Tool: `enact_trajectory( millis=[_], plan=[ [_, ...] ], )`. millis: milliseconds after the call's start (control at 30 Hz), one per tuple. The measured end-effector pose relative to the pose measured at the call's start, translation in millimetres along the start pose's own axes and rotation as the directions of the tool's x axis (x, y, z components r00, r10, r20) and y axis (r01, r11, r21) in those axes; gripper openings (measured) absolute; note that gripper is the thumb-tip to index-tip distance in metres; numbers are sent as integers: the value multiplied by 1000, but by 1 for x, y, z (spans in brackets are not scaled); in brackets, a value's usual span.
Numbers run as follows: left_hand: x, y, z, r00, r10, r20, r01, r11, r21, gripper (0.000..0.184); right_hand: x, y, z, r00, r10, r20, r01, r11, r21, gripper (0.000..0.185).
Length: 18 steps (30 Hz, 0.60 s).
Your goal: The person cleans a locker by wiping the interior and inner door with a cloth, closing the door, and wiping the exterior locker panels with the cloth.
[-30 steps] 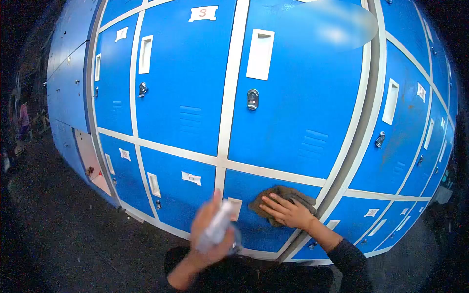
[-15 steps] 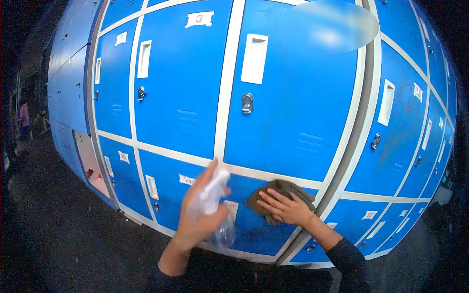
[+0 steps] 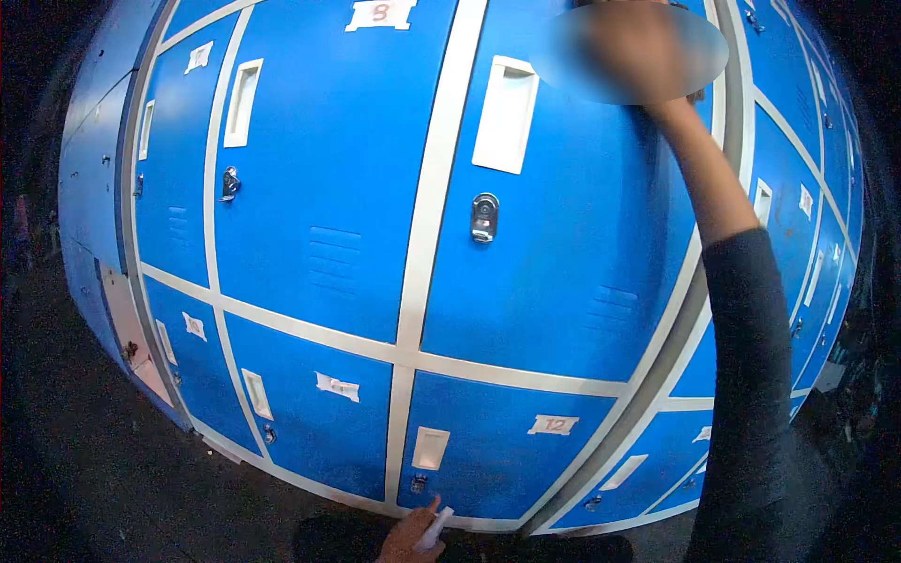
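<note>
My right hand (image 3: 643, 56) is high on the blue locker door (image 3: 572, 253), its fingers smeared by a blur patch. Dark edges of a brown cloth (image 3: 696, 95) show around it, pressed against the door. A darker, wet-looking band runs down the door below that hand. Low at the bottom edge, my left hand (image 3: 404, 542) is closed around a spray bottle, of which only the white spray head (image 3: 435, 529) shows. It is in front of the lower locker door marked 12 (image 3: 507, 460); the bottle's body is out of view.
More blue lockers with white frames stand on both sides, including the door marked 8 (image 3: 319, 178). Metal locks such as this one (image 3: 484, 218) and white recessed handles (image 3: 505, 114) sit on the doors. An open compartment (image 3: 122, 314) is at far left. Dark floor (image 3: 188, 497) lies below.
My right hand has moved the cloth from the lower door up to the top of the upper door. The left hand has dropped to the bottom edge with the spray bottle. The view has shifted.
</note>
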<state>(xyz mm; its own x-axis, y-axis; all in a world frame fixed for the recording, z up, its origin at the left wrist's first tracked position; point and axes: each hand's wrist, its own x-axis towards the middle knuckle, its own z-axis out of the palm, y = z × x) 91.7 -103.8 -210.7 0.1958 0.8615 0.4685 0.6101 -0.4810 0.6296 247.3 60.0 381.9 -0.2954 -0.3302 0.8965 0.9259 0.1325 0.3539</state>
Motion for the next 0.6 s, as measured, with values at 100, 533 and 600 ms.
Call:
enact_trajectory(
  millis=[100, 533, 600],
  plan=[
    [-2, -7, 1, 996, 59, -63, -60, 998, -18, 61, 15, 1, 12, 999, 30, 14, -30, 999, -36, 54],
    [-5, -7, -10, 994, -88, -64, 70, 968, -242, 74, -225, -67, -98, 726, -566, 391, 401, 810, 429, 69],
    [-8, -2, -10, 983, -185, 20, 184, 955, -233, 80, -277, -75, -112, 550, -759, 347, 539, 640, 547, 71]
  ],
)
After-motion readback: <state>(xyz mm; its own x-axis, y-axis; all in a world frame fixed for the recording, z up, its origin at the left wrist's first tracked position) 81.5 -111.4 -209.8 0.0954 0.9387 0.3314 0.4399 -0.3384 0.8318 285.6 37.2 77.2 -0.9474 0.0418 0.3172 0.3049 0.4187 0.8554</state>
